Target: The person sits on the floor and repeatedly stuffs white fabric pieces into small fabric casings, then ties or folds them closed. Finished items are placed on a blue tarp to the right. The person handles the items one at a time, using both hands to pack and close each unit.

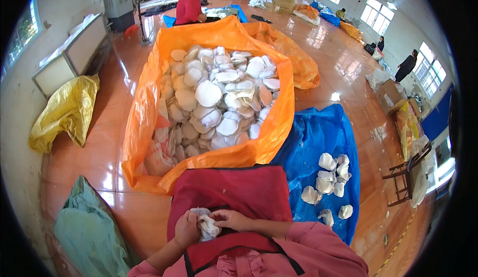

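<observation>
Over my lap, my left hand (pixel 187 229) is closed round a crumpled white cloth bundle (pixel 207 227). My right hand (pixel 232 220) pinches the bundle's right side with thumb and fingertips. Part of the bundle is hidden behind the fingers. A dark red cloth (pixel 226 190) with black edging spreads under and beyond my hands. Farther ahead stands a large open orange sack (pixel 269 150), heaped with flat, rounded white and cream pads (pixel 208 93). On a blue sheet (pixel 318 127) to the right lie several balled white bundles (pixel 326 181) similar in look to the held one.
A green sack (pixel 92 232) lies on the tiled floor at near left, with a yellow sack (pixel 67 110) beyond it by the wall. To the right stands a wooden chair (pixel 408 175). A person in red (pixel 189 5) sits past the orange sack.
</observation>
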The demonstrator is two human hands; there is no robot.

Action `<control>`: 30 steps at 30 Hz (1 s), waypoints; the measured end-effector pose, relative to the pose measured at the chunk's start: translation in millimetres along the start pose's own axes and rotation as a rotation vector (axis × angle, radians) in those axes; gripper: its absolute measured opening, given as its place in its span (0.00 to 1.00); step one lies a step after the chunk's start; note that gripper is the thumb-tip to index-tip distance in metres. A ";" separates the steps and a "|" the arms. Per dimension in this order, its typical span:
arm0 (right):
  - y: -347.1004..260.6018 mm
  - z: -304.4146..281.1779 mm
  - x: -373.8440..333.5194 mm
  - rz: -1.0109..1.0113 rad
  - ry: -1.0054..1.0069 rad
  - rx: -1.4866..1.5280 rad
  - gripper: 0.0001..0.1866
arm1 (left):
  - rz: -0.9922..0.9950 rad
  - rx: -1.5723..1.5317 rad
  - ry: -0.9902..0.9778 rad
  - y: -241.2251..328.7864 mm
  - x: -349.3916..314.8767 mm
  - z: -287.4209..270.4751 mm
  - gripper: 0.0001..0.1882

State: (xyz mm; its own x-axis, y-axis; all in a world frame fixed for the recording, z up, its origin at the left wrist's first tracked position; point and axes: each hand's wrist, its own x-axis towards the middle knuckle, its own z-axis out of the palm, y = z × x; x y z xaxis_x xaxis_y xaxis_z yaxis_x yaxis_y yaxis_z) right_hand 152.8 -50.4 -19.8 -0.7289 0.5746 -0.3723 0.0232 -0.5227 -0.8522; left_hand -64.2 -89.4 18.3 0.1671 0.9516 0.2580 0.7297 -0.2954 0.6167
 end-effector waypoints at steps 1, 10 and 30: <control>-6.6 -0.7 0.6 0.028 -0.008 -0.046 0.21 | 0.037 0.027 0.044 -2.6 0.4 2.5 0.08; -28.4 10.3 0.0 0.041 0.164 -0.246 0.16 | 0.130 0.075 0.101 -3.3 -6.5 15.6 0.11; -5.5 45.2 15.3 -0.421 0.425 -0.616 0.09 | -0.314 -0.370 -0.218 4.8 -6.0 -27.3 0.11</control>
State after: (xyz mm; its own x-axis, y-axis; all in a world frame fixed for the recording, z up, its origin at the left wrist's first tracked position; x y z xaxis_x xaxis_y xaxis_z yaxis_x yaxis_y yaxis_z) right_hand 110.6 -67.2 -4.3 -0.4453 0.8952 0.0186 0.2655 0.1518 -0.9521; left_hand -79.8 -98.9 39.9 0.1406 0.9830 -0.1177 0.4910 0.0340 0.8705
